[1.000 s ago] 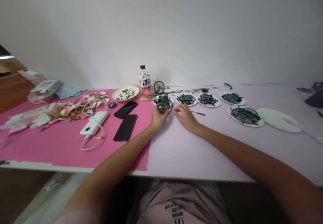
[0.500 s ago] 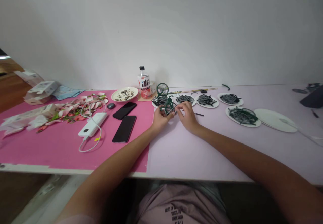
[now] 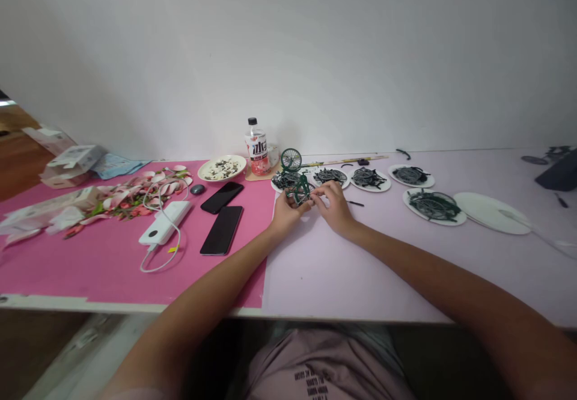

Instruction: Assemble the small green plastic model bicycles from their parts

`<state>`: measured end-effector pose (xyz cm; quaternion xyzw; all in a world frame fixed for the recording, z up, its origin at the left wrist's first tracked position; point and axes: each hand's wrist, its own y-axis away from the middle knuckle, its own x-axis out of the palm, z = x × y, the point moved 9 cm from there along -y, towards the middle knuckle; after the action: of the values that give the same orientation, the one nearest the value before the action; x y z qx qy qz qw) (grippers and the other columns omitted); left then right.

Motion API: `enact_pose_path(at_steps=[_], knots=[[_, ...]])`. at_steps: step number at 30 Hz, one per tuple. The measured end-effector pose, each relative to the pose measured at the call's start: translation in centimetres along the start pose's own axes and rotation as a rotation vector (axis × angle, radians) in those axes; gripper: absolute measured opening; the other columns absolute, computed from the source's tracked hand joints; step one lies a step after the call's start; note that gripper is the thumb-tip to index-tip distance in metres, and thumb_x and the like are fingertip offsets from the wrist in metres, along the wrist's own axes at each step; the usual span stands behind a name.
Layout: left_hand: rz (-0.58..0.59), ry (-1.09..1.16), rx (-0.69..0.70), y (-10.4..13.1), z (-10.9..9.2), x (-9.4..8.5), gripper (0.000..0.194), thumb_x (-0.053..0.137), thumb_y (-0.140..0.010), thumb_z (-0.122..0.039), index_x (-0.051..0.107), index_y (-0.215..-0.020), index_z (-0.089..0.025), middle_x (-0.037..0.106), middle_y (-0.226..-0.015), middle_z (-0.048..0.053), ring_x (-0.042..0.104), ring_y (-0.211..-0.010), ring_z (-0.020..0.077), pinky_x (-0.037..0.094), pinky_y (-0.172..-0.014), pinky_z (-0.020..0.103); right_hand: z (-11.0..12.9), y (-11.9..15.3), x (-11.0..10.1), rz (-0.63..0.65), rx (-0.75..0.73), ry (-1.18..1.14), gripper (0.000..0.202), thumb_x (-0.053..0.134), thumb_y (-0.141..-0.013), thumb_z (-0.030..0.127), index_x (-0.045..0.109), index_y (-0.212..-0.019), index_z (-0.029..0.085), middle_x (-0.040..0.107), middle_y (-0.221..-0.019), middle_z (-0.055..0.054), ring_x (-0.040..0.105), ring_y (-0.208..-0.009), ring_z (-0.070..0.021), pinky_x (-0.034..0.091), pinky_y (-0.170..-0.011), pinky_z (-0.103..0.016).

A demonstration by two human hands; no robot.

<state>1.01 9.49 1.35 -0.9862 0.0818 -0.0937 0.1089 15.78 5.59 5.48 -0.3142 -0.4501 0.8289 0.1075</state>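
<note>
A small dark green model bicycle (image 3: pixel 302 188) is held up over the pale part of the table, its large spoked wheel (image 3: pixel 291 159) standing at the top. My left hand (image 3: pixel 287 212) is closed around the lower left of the model. My right hand (image 3: pixel 332 204) pinches at the model's right side, by its lower wheel; any small part between those fingertips is too small to make out. Just behind the model lies a plate (image 3: pixel 274 187) of dark parts, partly covered by it. A thin black rod (image 3: pixel 356 204) rests right of my right hand.
Several white plates of dark model parts stand to the right, such as this plate (image 3: pixel 460 219), beside a bare oval plate (image 3: pixel 487 213). Two phones (image 3: pixel 222 230), a white power bank (image 3: pixel 164 222), a bowl (image 3: pixel 211 177), a bottle (image 3: pixel 259 147) and scattered petals (image 3: pixel 130 192) occupy the pink left side.
My hands stay almost in place on the model bicycle. My right fingertips have shifted very slightly left, closer to the model.
</note>
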Motion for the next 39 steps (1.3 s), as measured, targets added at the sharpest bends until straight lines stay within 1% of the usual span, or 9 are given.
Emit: enact_pose_path(at_steps=[2,5,9,12,16,21,28,35,39], knots=[[0.000,0.003,-0.001,0.0,0.0,0.0,0.070,0.100,-0.057,-0.044,0.060,-0.108,-0.015,0.079,-0.099,0.010,0.077,-0.089,0.0249,0.066,-0.084,0.043,0.0,0.0,-0.1,-0.007,0.001,-0.004,0.010,0.060,-0.101,0.029,0.069,-0.098,0.024,0.061,-0.094,-0.007,0.058,-0.098,-0.0272,0.050,-0.092,-0.047],[0.002,-0.016,0.006,0.0,0.0,0.0,0.068,0.099,-0.060,-0.042,0.060,-0.109,-0.015,0.079,-0.104,0.012,0.077,-0.093,0.0268,0.066,-0.086,0.044,-0.4,0.0,-0.2,-0.012,0.060,-0.022,0.009,0.063,-0.100,0.031,0.070,-0.099,0.025,0.060,-0.096,-0.007,0.059,-0.098,-0.0271,0.051,-0.092,-0.047],[-0.003,-0.080,0.062,0.1,-0.4,-0.1,0.057,0.096,-0.067,-0.034,0.060,-0.108,-0.016,0.078,-0.113,0.014,0.077,-0.102,0.0276,0.063,-0.094,0.044,-1.1,0.1,-0.2,-0.018,0.128,-0.085,0.012,0.067,-0.097,0.034,0.072,-0.106,0.027,0.059,-0.102,-0.007,0.059,-0.098,-0.0264,0.053,-0.090,-0.046],[-0.013,-0.127,0.095,0.1,-0.5,-0.2,0.049,0.092,-0.072,-0.028,0.061,-0.108,-0.017,0.077,-0.115,0.014,0.076,-0.104,0.0270,0.061,-0.096,0.042,-1.8,0.2,0.0,-0.013,0.158,-0.111,0.013,0.069,-0.096,0.036,0.074,-0.106,0.028,0.059,-0.102,-0.007,0.059,-0.102,-0.0263,0.054,-0.090,-0.045],[-0.025,-0.172,0.105,0.2,-0.7,-0.3,0.044,0.089,-0.075,-0.026,0.062,-0.108,-0.018,0.078,-0.112,0.012,0.076,-0.103,0.0270,0.061,-0.094,0.041,-3.1,0.3,0.4,0.009,0.218,-0.134,0.015,0.071,-0.095,0.042,0.076,-0.099,0.028,0.057,-0.102,-0.007,0.058,-0.106,-0.0274,0.055,-0.087,-0.045],[-0.041,-0.245,0.129,0.4,-1.2,-0.3,0.040,0.087,-0.076,-0.025,0.062,-0.106,-0.018,0.078,-0.105,0.010,0.076,-0.095,0.0261,0.061,-0.086,0.038,-4.0,0.4,0.7,0.025,0.272,-0.183,0.018,0.073,-0.092,0.044,0.078,-0.096,0.027,0.057,-0.102,-0.006,0.059,-0.103,-0.0256,0.055,-0.084,-0.042],[-0.081,-0.313,0.128,0.4,-1.2,-0.6,0.039,0.088,-0.075,-0.027,0.063,-0.104,-0.019,0.076,-0.092,0.006,0.072,-0.079,0.0212,0.059,-0.074,0.032,-3.7,0.3,0.8,0.073,0.283,-0.203,0.017,0.071,-0.094,0.041,0.077,-0.098,0.025,0.060,-0.105,-0.007,0.061,-0.103,-0.0245,0.055,-0.084,-0.040],[-0.078,-0.299,0.141,0.2,-0.9,-0.7,0.040,0.089,-0.075,-0.027,0.064,-0.104,-0.019,0.077,-0.098,0.007,0.073,-0.085,0.0216,0.059,-0.077,0.032,-3.9,0.4,1.0,0.063,0.300,-0.232,0.018,0.072,-0.091,0.041,0.077,-0.097,0.025,0.061,-0.102,-0.007,0.062,-0.098,-0.0234,0.054,-0.080,-0.038],[-0.084,-0.322,0.150,0.2,-0.9,-0.8,0.037,0.087,-0.076,-0.025,0.064,-0.104,-0.019,0.076,-0.095,0.006,0.072,-0.080,0.0205,0.057,-0.073,0.031,-3.8,0.3,1.1,0.070,0.299,-0.234,0.016,0.071,-0.092,0.038,0.077,-0.097,0.024,0.061,-0.102,-0.007,0.062,-0.100,-0.0239,0.054,-0.081,-0.039]])
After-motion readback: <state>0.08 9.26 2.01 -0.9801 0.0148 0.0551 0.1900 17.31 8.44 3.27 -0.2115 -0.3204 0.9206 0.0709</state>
